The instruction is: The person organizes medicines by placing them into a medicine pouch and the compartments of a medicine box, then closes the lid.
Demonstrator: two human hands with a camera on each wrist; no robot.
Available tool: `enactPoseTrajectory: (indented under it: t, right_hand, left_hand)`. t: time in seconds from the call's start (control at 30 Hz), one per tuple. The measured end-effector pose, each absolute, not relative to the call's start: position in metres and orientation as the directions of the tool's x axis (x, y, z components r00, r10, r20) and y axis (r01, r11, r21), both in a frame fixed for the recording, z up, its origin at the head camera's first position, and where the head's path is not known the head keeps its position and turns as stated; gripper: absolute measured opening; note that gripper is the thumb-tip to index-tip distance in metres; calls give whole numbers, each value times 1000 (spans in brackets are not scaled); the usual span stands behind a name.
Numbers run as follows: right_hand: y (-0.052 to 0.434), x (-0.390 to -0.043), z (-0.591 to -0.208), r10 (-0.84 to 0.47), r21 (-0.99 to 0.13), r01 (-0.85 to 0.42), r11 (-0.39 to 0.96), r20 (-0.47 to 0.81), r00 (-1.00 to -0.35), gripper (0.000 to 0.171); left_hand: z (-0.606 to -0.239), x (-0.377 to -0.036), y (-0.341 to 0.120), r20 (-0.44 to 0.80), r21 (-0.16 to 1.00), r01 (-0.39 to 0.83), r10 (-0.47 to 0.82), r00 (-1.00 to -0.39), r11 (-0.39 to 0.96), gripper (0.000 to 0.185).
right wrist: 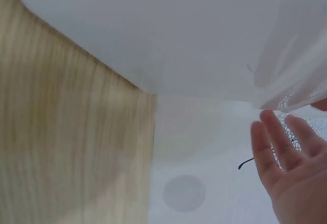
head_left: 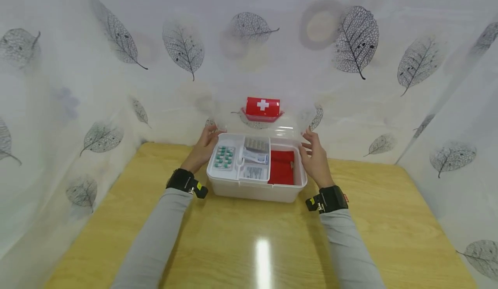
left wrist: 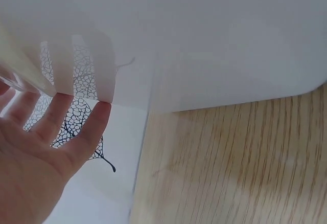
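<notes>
A white plastic first-aid box (head_left: 256, 190) stands at the back of the wooden table (head_left: 253, 241). Its clear lid (head_left: 272, 127) stands raised, and the red handle with a white cross (head_left: 263, 106) shows on it. My left hand (head_left: 204, 147) touches the lid's left edge with straight fingers (left wrist: 76, 119). My right hand (head_left: 314, 156) does the same at the lid's right edge, fingers (right wrist: 268, 137) spread. Inside lie a blister pack of green pills (head_left: 224, 157), small packets (head_left: 255, 156) and a red item (head_left: 282, 167).
Leaf-printed white sheeting (head_left: 183, 47) walls the table at the back and on both sides. The box's wall (left wrist: 230, 45) fills most of the left wrist view, and the same box (right wrist: 179, 35) most of the right wrist view. Bare tabletop lies in front of the box.
</notes>
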State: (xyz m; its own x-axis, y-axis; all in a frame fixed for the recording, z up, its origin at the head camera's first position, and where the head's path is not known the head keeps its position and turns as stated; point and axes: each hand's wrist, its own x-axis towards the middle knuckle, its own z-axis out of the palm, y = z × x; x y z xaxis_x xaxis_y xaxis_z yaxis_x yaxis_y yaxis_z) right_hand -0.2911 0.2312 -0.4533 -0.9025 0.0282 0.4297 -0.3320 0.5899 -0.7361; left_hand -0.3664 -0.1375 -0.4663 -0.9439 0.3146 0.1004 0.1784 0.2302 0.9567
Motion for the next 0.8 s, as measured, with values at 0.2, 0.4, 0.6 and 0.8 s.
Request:
enactPoseTrajectory:
  t: [0.2, 0.4, 0.6, 0.8]
  right_hand:
    - [230, -275, -444, -17, -841, -253, 478, 279, -960, 56]
    - [233, -265, -435, -81, -879, -216, 425, 201, -976, 55]
    - [232, -251, -436, -82, -897, -180, 403, 161, -984, 61]
    - [237, -236, -443, -41, -896, -105, 431, 96, -994, 73]
  left_hand:
    - [-460, -364, -140, 55, 931, 145, 262, -963, 335, 49]
    - [-447, -353, -141, 15, 924, 118, 273, -962, 365, 53]
    - [-443, -341, -143, -67, 978, 3, 323, -944, 211, 62]
    - [-448, -332, -145, -92, 975, -15, 341, -935, 220, 74]
